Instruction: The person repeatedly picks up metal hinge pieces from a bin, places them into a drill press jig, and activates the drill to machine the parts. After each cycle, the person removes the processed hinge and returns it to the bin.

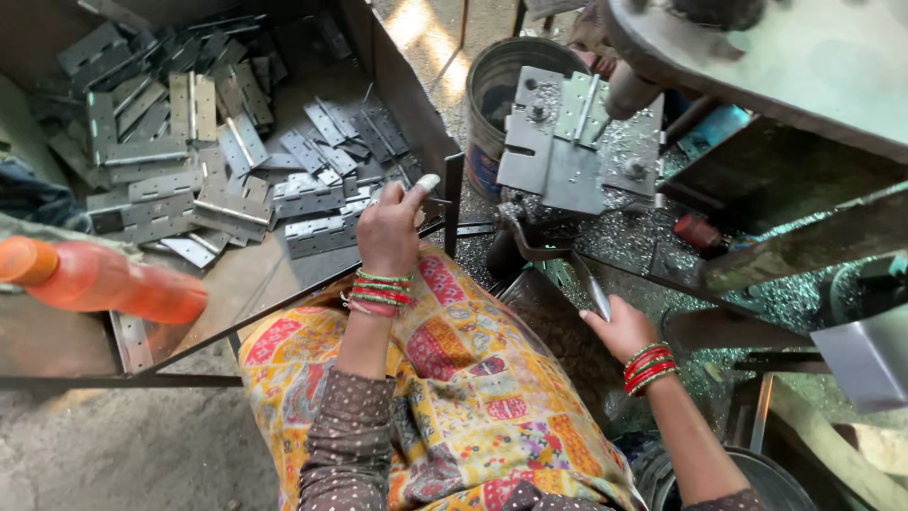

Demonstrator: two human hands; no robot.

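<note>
My left hand [388, 227] reaches into a metal tray [402, 90] piled with several grey steel hinges [227, 151]; its fingers close around one hinge [317, 235] at the pile's near edge. My right hand [619, 326] grips a thin metal lever handle [591, 289] that runs up toward a press machine. On the machine's bed lies a hinge plate [567, 142] among metal shavings. Red and green bangles sit on both wrists. A patterned yellow cloth [454, 378] covers my lap.
An orange plastic bottle [99, 279] lies at the left on the tray's frame. A round metal drum [501, 85] stands behind the machine. Metal shavings [662, 237] cover the ground at right. A heavy machine arm [794, 57] overhangs the top right.
</note>
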